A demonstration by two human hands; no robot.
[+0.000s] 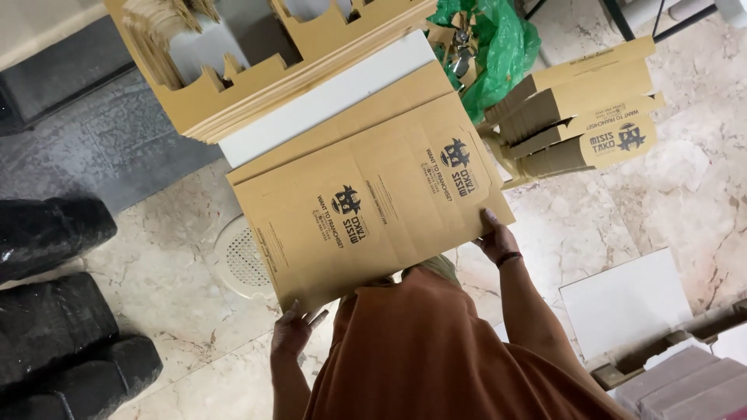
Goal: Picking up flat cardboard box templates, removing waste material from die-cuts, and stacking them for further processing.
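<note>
Flat cardboard box blank [366, 210] gripped by left hand [292, 330], right hand [496, 237].

- A flat cardboard sheet [369, 206] is held level in the middle of the view, above the floor [179, 303].
- The left hand [294, 327] grips its near left corner; the right hand [495, 236] grips its near right edge.
- Beyond the sheet, at the top left, a stack of flat cardboard blanks [257, 70] lies on a board [327, 101].
- To the right of the sheet, a pile of folded boxes [580, 117] stands; a plastic bag [498, 47] lies behind it.
- A round floor drain [237, 260] sits under the sheet's left edge.
- Wrapped bundles [58, 311] lie at the far left.
- A flat panel [622, 299] lies on the floor at the near right.
</note>
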